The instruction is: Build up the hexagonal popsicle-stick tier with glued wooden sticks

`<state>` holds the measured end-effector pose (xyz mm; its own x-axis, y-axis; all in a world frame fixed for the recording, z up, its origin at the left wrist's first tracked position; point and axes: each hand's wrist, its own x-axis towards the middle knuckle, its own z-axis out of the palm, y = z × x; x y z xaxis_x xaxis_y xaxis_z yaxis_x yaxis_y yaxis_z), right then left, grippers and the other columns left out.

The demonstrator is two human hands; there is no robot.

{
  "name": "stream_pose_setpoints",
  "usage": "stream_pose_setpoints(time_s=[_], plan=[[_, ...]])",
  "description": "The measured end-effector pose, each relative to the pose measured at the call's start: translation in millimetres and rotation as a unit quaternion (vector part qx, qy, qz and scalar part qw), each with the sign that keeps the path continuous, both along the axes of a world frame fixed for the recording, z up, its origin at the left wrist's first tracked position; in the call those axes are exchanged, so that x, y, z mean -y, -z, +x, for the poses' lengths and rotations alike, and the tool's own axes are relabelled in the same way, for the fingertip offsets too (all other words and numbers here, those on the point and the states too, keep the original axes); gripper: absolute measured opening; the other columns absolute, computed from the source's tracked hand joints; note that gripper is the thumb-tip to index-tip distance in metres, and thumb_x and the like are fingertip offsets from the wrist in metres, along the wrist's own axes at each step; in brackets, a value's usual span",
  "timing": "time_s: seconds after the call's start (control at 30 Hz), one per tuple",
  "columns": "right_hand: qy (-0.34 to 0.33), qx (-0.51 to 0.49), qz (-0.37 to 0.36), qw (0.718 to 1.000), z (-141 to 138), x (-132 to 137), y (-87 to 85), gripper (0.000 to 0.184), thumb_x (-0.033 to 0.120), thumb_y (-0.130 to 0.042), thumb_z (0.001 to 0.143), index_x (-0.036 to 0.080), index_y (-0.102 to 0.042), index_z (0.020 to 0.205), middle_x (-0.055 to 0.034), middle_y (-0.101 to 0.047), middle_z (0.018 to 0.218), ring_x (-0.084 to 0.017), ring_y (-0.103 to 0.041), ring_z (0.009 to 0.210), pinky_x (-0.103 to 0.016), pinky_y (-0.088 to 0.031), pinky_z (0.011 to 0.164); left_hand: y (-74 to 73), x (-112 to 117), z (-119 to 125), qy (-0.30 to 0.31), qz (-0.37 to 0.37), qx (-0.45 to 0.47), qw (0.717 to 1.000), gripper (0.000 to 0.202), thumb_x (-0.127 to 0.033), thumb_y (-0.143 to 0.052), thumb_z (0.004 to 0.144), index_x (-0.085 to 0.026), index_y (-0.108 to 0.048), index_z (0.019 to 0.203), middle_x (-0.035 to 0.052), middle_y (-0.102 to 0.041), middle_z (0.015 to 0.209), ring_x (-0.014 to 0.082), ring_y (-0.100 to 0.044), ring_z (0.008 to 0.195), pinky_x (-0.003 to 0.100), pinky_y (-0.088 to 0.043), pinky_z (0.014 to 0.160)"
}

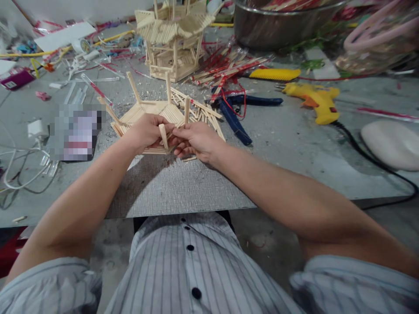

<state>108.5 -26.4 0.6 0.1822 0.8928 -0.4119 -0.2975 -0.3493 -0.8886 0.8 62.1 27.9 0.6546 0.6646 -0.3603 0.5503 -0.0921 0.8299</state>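
A hexagonal platform of wooden sticks [149,108] lies on the table in front of me, with several short posts standing up from its corners. My left hand [149,133] reaches over its near part, fingers pinched together behind the front post [163,136]. From the other side my right hand [198,140] comes in at the platform's right edge, its thumb and forefinger closed and the other fingers curled. The fingertips of both hands meet just right of that post. Whatever they pinch is small and mostly hidden.
Behind stands a stick-built pavilion [175,39]. Loose sticks [206,114], blue-handled pliers [235,120], a yellow cutter [275,74] and a yellow glue gun [316,100] lie to the right. A metal bowl [281,30] stands behind; a blurred-out phone [78,135] lies left.
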Motion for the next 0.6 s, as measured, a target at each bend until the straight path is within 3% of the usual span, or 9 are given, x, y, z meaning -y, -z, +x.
stream_pose_setpoints(time_s=[0.17,0.33,0.6], plan=[[0.004,0.002,-0.013,1.0,1,1,-2.4,0.028,0.017,-0.043,0.095,0.012,-0.052,0.069,0.0005,-0.057,0.051,-0.007,-0.053,0.036,-0.018,-0.043,0.035,2.2,-5,1,0.023,-0.007,-0.014,1.0,0.019,-0.02,-0.052,0.087,-0.014,-0.058,0.069,-0.0057,-0.049,0.047,0.0,-0.033,0.038,0.02,-0.022,0.043],[0.023,0.002,-0.01,1.0,1,0,-2.7,0.025,0.014,-0.042,0.094,0.013,-0.052,0.071,0.0004,-0.057,0.053,-0.008,-0.053,0.037,-0.019,-0.044,0.036,4.5,-12,5,0.026,0.037,-0.034,0.998,0.015,-0.018,-0.055,0.082,-0.009,-0.066,0.085,-0.0024,-0.051,0.051,0.0024,-0.041,0.04,0.02,-0.028,0.047],[0.035,0.003,-0.004,0.999,3,1,0.2,0.022,0.013,-0.042,0.093,0.014,-0.051,0.073,0.0012,-0.057,0.056,-0.008,-0.054,0.039,-0.021,-0.046,0.038,2.8,-10,5,0.035,0.036,-0.013,0.999,0.019,-0.016,-0.055,0.081,-0.007,-0.065,0.095,-0.0022,-0.053,0.057,0.0005,-0.044,0.044,0.016,-0.031,0.051]])
